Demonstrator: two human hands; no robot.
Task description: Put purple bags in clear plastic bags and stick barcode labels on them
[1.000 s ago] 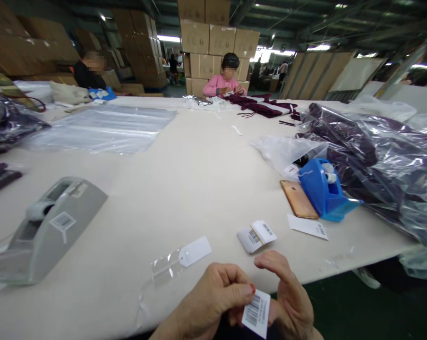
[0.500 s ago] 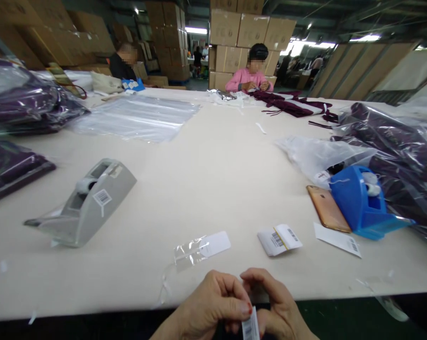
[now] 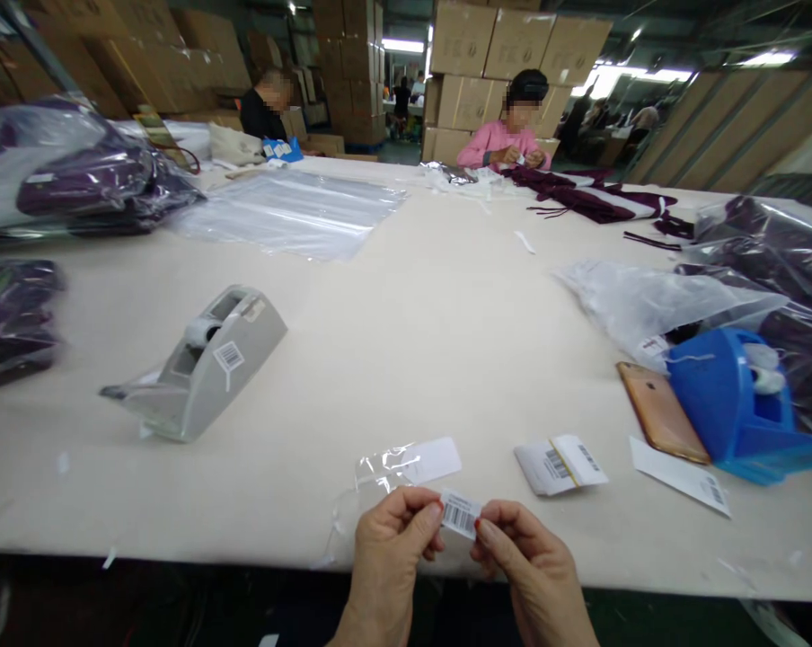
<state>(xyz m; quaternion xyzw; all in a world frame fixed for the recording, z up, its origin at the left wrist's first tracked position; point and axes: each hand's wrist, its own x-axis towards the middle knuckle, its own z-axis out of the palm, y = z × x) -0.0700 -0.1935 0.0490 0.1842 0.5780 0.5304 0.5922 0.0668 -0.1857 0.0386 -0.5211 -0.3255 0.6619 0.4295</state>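
One small, rectangular white paper label (image 3: 459,514), printed with a black barcode, is held level with the near edge of the tabletop (image 3: 433,350), which has a smooth, matt cream surface. The left hand (image 3: 391,550) pinches the label's left end between thumb and fingertips; the right hand (image 3: 528,555) pinches the opposite end in a like grip. The label appears flat, its printed face showing.

Just beyond lies a flat, glossy clear plastic sleeve (image 3: 381,465), creased, meeting a plain white card tag (image 3: 436,459); whether the tag sits inside or under the film cannot be told. Right of this stands a thick, folded-looking stack of white barcode cards (image 3: 560,465) bound by a thin yellow band. Further right are a loose, oblong white card (image 3: 680,476), a gold smartphone (image 3: 660,412) with rounded corners, and a wedge-shaped blue plastic tape dispenser (image 3: 712,391) beside it.

At left rests a grey, wedge-shaped tape dispenser (image 3: 234,382) bearing a barcode sticker (image 3: 229,357). Beyond it, thin transparent plastic sheets (image 3: 298,211) lie flat and shiny.
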